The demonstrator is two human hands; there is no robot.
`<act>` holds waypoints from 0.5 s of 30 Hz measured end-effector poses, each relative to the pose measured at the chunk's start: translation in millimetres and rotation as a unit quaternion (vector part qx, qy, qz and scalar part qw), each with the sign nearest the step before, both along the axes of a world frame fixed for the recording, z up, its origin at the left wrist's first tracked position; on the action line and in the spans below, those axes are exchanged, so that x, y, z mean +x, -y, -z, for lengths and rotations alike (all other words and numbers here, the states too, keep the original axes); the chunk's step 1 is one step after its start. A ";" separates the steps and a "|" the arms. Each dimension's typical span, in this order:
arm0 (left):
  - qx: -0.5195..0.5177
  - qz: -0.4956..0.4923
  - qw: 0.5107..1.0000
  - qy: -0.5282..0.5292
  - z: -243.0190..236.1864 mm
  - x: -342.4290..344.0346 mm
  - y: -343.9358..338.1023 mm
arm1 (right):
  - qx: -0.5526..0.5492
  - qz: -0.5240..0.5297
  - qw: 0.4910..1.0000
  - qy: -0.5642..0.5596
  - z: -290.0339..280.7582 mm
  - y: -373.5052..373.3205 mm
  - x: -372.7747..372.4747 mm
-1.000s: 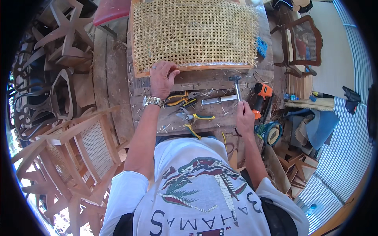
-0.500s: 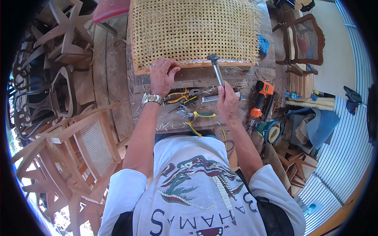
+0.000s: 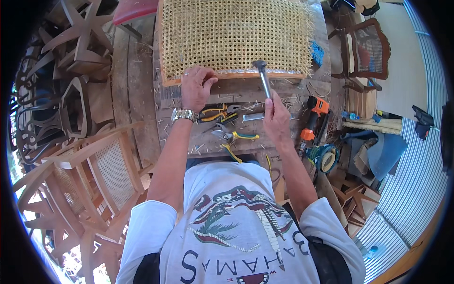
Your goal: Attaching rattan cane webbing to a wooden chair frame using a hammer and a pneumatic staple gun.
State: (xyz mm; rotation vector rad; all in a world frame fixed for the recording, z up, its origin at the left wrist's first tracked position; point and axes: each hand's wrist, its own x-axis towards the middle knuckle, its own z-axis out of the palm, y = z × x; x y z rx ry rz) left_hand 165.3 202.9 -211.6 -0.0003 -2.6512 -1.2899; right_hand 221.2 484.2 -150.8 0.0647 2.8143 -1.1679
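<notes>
A wood-framed cane panel [image 3: 234,40] lies on the wooden workbench [image 3: 172,144]. My left hand [image 3: 196,87], a metal watch at its wrist, has its fingers curled on the panel's near edge. My right hand [image 3: 276,116] grips a hammer [image 3: 265,80] by its metal shaft, the head over that edge, right of my left hand; whether it touches is unclear. Below are yellow-and-black pliers [image 3: 213,113], pruning shears [image 3: 234,137] and a flat metal tool [image 3: 253,117] partly behind my right hand. An orange power tool [image 3: 316,113] lies to the right among scattered cane bits.
Wooden chair frames [image 3: 75,42] are stacked at left, cane-backed frames [image 3: 113,175] below them. A red padded seat [image 3: 135,7] is at the top. At right are a dark cane chair [image 3: 371,47], blue sheet material [image 3: 388,154], a blue cloth [image 3: 316,54] and a corrugated metal wall [image 3: 416,180].
My right hand has moved left and up, carrying the hammer head from below the panel onto its near edge. My left hand stays at that edge, shifted slightly upward in view.
</notes>
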 end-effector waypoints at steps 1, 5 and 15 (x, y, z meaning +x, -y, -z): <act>-0.012 0.000 1.000 -0.017 0.8 0.6 0.2 | 0.005 -0.003 0.998 -0.061 1.0 1.9 1.4; -0.007 0.005 1.000 -0.016 1.0 0.7 1.7 | 0.057 -0.024 0.988 -0.143 8.4 9.7 -2.7; 0.125 -0.128 0.984 0.011 -31.5 62.6 25.9 | -0.179 0.028 0.967 0.177 -16.8 -3.9 51.8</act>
